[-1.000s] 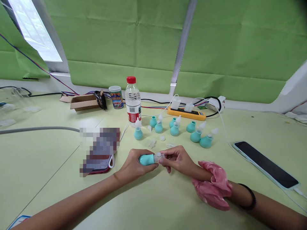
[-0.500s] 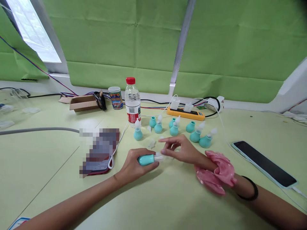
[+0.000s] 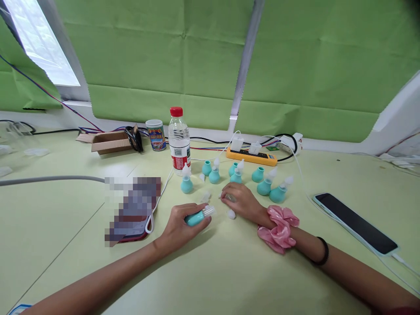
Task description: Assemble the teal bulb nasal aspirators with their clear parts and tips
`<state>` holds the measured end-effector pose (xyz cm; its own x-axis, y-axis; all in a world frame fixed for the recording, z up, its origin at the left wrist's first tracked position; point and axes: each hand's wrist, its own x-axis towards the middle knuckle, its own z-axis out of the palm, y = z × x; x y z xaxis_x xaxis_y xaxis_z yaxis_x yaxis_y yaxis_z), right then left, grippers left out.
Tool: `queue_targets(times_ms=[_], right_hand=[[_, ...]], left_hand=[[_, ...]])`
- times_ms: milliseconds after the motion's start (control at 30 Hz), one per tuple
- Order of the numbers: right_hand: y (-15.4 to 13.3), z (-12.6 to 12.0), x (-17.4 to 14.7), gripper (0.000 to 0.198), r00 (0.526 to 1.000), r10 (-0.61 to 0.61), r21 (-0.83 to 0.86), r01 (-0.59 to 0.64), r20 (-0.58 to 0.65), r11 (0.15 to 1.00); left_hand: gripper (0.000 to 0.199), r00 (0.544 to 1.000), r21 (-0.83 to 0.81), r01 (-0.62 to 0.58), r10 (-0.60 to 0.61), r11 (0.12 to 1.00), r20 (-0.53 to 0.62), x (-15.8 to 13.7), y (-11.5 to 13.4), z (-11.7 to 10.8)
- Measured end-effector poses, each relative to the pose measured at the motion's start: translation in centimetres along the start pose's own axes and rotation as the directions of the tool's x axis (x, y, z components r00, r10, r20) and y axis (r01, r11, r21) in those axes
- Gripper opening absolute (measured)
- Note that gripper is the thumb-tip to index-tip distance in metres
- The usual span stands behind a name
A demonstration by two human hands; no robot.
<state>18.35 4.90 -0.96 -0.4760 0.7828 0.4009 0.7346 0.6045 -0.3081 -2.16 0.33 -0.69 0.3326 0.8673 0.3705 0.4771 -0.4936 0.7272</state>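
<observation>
My left hand (image 3: 185, 223) is wrapped round a teal squeeze bulb (image 3: 194, 218), like a nasal aspirator, lying on its side with a clear tube (image 3: 208, 211) pointing right. Further right, my right hand (image 3: 243, 199) is closed low over the table, its fingertips round a small clear plastic piece (image 3: 230, 197) that they partly hide. Just below those fingers lies a white translucent tip (image 3: 231, 214). More clear pieces (image 3: 206, 197) rest between the hands. Behind them stand several teal bulbs, some with a translucent nozzle, like the one at left (image 3: 187, 183), others bare (image 3: 257, 174).
A red-capped water bottle (image 3: 179, 142), a can (image 3: 156, 135) and an open cardboard box (image 3: 111, 143) stand at the back. A yellow power strip (image 3: 252, 156) with cables lies behind the bulbs. Phones lie at left (image 3: 134, 214) and right (image 3: 356, 223).
My right hand has left the tube end of the held bulb and come down on the table beyond it, fingers closing. The held bulb now tilts slightly upward to the right.
</observation>
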Motion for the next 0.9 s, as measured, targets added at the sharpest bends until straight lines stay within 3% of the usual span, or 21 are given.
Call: queue_targets(times_ms=[100,167,333,433,567,700,800,900], right_hand=[[-0.8,-1.1,-0.1,0.001,0.992,0.023,0.211,0.003,-0.121,0.978],[-1.9,-1.9,-0.2,0.014,0.988,0.083,0.407,-0.024,-0.129,0.913],[-4.3,-2.4,-0.4,0.019,0.987,0.122,0.764,-0.161,0.108,0.625],[-4.5,-2.1,-0.5,0.02,0.976,0.144,0.815,-0.218,0.166,0.537],[-4.2,-2.5,-0.4,0.024,0.946,0.162,0.777,-0.322,0.28,0.541],[-4.2,-2.9,-0.4,0.026,0.93,0.162,0.727,-0.359,0.329,0.586],[-4.5,-2.4,-0.5,0.027,0.932,0.241,0.763,-0.361,0.271,0.536],[-4.5,-1.8,-0.5,0.031,0.913,0.272,0.792,-0.402,0.305,0.459]], left_hand=[[0.025,0.996,-0.065,0.085,-0.084,0.994,0.024,0.1,0.0,0.0],[0.027,0.985,-0.13,0.168,-0.162,0.977,0.056,0.1,0.0,0.0],[0.034,0.958,-0.316,0.285,-0.254,0.905,0.137,0.2,0.5,-0.3],[0.032,0.96,-0.407,0.279,-0.235,0.87,0.155,0.2,0.8,-0.5],[0.031,0.955,-0.436,0.289,-0.226,0.852,0.193,0.2,1.0,-0.7],[0.029,0.97,-0.339,0.241,-0.211,0.909,0.124,0.1,1.0,-0.7],[0.029,0.983,-0.256,0.182,-0.172,0.949,0.063,0.0,0.8,-0.6],[0.028,0.994,-0.167,0.105,-0.102,0.98,0.026,-0.1,0.6,-0.3]])
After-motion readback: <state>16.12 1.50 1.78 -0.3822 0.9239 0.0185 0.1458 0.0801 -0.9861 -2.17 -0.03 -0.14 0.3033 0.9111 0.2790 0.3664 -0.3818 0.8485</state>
